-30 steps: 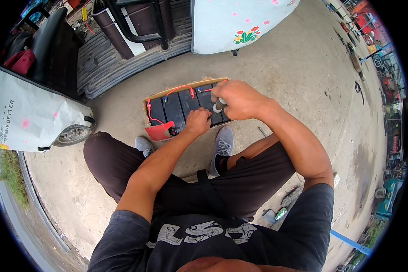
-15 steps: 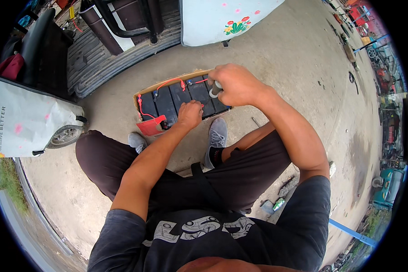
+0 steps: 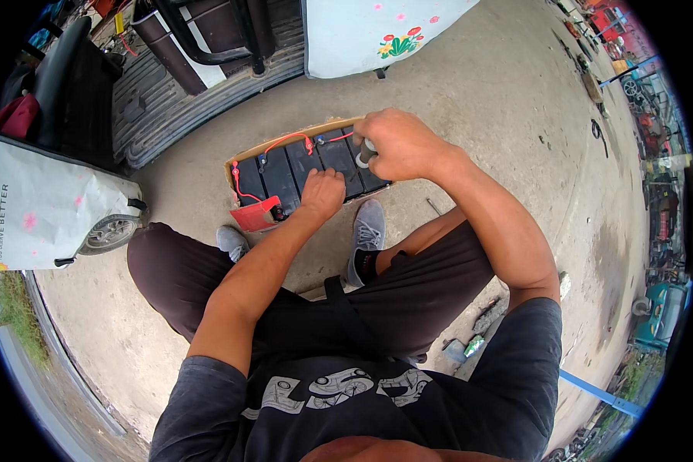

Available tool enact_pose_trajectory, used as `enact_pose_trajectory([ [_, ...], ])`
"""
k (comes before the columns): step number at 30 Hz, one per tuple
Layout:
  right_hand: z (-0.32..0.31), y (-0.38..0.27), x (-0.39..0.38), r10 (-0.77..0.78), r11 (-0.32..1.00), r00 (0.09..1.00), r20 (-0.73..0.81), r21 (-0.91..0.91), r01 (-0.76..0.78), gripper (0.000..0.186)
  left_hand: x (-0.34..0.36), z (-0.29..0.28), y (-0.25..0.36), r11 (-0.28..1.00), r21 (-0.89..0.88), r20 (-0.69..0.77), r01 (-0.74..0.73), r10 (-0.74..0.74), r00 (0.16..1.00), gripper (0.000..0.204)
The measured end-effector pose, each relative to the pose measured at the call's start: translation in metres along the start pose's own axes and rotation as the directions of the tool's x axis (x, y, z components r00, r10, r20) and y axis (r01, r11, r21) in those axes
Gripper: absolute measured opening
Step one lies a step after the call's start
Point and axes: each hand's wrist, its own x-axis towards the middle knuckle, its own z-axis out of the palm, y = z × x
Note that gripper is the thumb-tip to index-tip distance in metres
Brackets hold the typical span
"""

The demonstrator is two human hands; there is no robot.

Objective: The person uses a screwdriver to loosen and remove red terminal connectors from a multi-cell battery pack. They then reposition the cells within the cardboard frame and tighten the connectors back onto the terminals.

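Observation:
Several black batteries [image 3: 283, 174] stand side by side in an open cardboard box [image 3: 252, 148] on the ground in front of me. Red cables [image 3: 287, 135] link some of their terminals. My left hand [image 3: 323, 190] rests over the middle batteries with its fingers curled; whatever they pinch is hidden. At the box's right end my right hand [image 3: 400, 143] is closed round a grey cylindrical thing with a white ring [image 3: 364, 152], held over the rightmost battery. Its exact kind does not show. A red cardboard flap [image 3: 256, 214] hangs at the near left corner.
My shoes [image 3: 368, 231] stand close to the box's near side. Beyond it is a vehicle's ribbed cargo floor [image 3: 208, 108], with a white panel [image 3: 385, 35] to its right. A small metal rod [image 3: 435, 206] lies right of my shoe. Machine parts [image 3: 658, 208] line the far right.
Both hands stay in nearly the same place. A small red piece beside my left fingers showed earlier and is now out of sight. The whole view has shifted slightly.

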Motion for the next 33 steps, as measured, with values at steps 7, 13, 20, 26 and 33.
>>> enact_pose_trajectory([
  [7, 0.004, 0.004, 0.001, -0.011, 1.0, 1.0, -0.016, 0.0, 0.011, 0.032, 0.001, -0.004, 0.001, 1.0, 0.028, 0.025, -0.014, 0.014, 1.0, 0.02],
  [13, 0.003, 0.003, -0.002, 0.002, 1.0, 1.0, -0.018, 0.01, -0.002, 0.031, 0.003, 0.001, 0.004, 0.995, 0.099, 0.035, -0.019, 0.016, 0.999, 0.023],
  [20, 0.004, 0.004, -0.002, -0.003, 1.0, 1.0, -0.01, 0.02, 0.004, 0.03, 0.004, 0.009, 0.002, 0.984, 0.175, 0.079, -0.035, 0.022, 0.997, 0.019],
  [26, 0.007, 0.005, -0.001, -0.006, 1.0, 1.0, -0.001, 0.008, 0.006, 0.03, 0.002, 0.002, 0.005, 0.99, 0.138, 0.086, -0.016, 0.004, 0.996, 0.02],
  [33, 0.008, 0.005, -0.002, -0.001, 1.0, 1.0, 0.0, 0.011, 0.001, 0.03, 0.003, -0.002, 0.006, 0.992, 0.128, 0.097, -0.003, -0.009, 0.995, 0.024],
])
